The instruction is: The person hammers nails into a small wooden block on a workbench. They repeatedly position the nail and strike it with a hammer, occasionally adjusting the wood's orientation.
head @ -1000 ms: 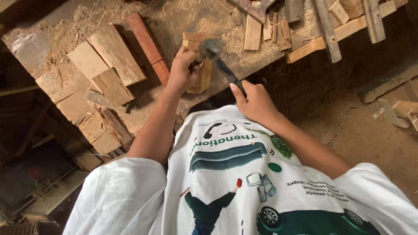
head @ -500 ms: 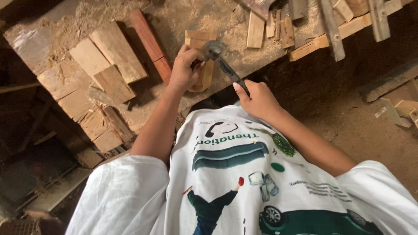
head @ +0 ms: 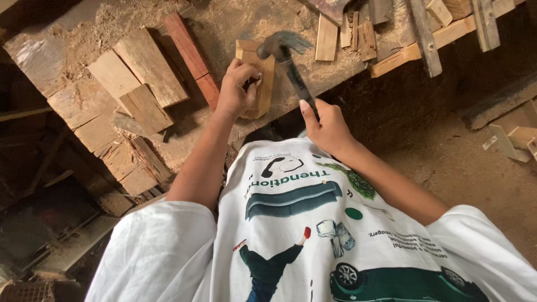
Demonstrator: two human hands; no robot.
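Left hand (head: pixel 238 89) clamped on wooden block (head: pixel 258 75) on surface (head: pixel 112 22); right hand (head: pixel 327 123) fisted round hammer (head: pixel 288 53) handle, head above block.

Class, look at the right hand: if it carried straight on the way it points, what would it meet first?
Probably the pale wooden block that the left hand steadies; the right hand aims its hammer there, though depth is unclear.

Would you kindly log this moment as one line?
left hand: steadies wood block | right hand: grips hammer, head above block | bench: sawdust, offcuts
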